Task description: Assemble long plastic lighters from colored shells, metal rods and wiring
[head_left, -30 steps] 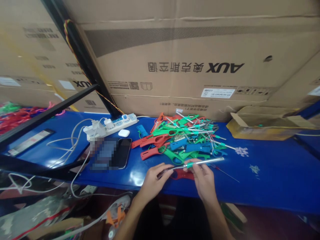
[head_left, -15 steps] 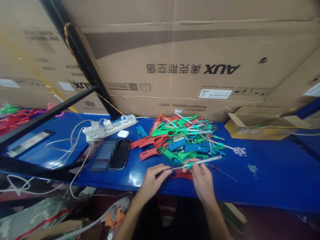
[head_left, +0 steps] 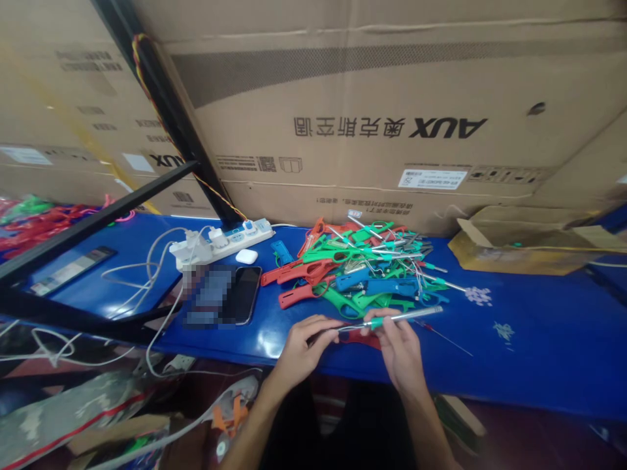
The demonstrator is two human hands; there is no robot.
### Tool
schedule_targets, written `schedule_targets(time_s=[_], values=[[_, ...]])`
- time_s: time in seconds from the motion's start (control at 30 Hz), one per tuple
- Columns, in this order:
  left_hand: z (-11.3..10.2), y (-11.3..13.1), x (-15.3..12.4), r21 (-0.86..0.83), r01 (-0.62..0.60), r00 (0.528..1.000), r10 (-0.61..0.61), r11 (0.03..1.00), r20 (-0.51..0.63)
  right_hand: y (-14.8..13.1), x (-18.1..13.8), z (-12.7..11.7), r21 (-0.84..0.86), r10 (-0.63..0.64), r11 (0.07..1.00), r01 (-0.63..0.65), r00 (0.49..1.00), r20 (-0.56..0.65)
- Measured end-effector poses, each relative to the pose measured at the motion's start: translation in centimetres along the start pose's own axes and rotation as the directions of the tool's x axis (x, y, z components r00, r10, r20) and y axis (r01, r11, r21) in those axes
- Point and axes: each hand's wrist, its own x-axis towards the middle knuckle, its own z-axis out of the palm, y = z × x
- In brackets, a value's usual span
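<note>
Over the table's front part, I hold a lighter nozzle, a silver metal tube with a green collar, in both hands. My right hand is closed round it at the collar, and the tube points up to the right. My left hand pinches the dark end with thin wires at its left; the fingers partly hide that end. A red lighter handle half lies beneath, between the hands. Just beyond them is a heap of red, green and blue lighter handles mixed with metal tubes. A thin red-ended rod lies right of my right hand.
On the left are a power strip with chargers, a white earphone case and a dark phone. An open cardboard box stands at the back right. Large cartons wall off the back. A black metal frame crosses the left.
The view has shifted slightly, so the scene sits a little further right. Both hands keep the same hold on the nozzle; nothing has been let go.
</note>
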Motion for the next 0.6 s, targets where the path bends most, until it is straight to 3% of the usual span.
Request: schedule_targets(time_s=[0.6], values=[[0.8, -0.6, 1.6, 0.079, -0.155, 0.962, 0.168, 0.985, -0.216, 0.8, 0.1, -0.8, -0.044, 0.093, 0.995, -0.091, 0.995, 0.046]])
